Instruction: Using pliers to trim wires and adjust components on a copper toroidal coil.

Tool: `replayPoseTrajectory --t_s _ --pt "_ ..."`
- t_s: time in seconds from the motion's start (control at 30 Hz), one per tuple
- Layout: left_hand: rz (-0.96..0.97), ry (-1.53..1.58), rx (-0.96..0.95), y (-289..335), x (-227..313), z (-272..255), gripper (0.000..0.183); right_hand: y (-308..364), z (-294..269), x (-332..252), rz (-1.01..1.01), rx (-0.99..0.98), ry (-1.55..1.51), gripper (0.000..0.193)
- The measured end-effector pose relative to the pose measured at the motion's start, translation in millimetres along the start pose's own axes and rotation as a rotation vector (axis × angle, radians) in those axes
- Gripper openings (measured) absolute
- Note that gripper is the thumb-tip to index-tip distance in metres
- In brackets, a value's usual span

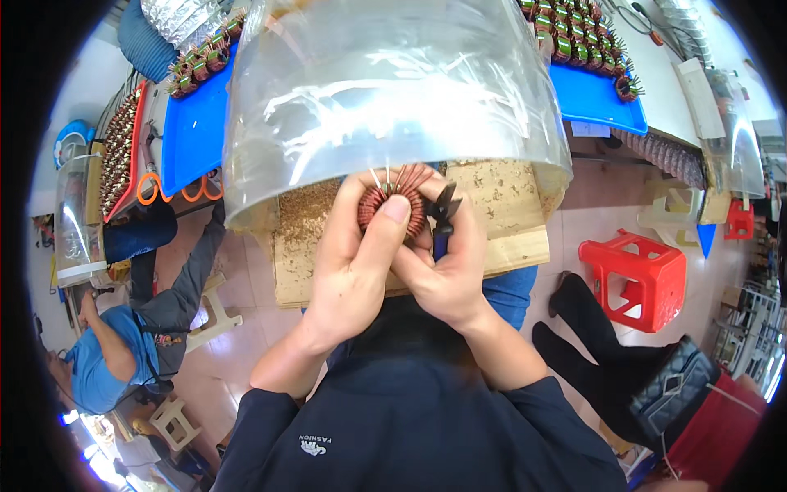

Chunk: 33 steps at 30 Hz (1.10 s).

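Wire-wound coil (370, 210) in hand at the near edge of the clear hood (393, 107), its leads apparently part-worked.

The left hand (351, 258) is clamped on the coil, thumb across its face, just below the hood's near rim; the right hand (452, 275) is closed around dark-jawed pliers (443, 211) beside it. The winding looks done; of the wire ends (408, 177) fanning toward the hood, a couple show pale and the others red-brown, so, as a judgement, those others are left to treat. Scraps (310, 215) litter the board (518, 193) under the hood. Blue trays left (194, 127) and right (602, 100) of the hood carry rows of similar coils (574, 37); whether those are finished or waiting, I cannot tell.
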<state>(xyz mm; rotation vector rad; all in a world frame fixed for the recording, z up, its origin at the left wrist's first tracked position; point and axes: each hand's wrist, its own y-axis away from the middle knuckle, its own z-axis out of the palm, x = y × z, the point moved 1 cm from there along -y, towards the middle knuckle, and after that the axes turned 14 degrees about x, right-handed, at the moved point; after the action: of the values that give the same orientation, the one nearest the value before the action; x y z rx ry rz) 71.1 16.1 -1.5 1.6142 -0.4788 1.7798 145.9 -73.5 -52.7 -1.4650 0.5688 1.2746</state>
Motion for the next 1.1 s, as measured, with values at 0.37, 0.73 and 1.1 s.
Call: replayPoseTrajectory --t_s 0.37,0.73,1.1 --pt "-0.045 0.053 0.025 -14 -4 -1 0.031 -12 5 -9 0.189 -0.013 0.081 0.056" --pt "-0.007 -0.02 0.1 -22 6 6 0.024 -21 8 -4 0.299 -0.031 0.037 0.048" --pt "-0.023 -0.045 0.085 -25 3 3 0.032 -25 13 -7 0.282 0.006 0.061 0.044"
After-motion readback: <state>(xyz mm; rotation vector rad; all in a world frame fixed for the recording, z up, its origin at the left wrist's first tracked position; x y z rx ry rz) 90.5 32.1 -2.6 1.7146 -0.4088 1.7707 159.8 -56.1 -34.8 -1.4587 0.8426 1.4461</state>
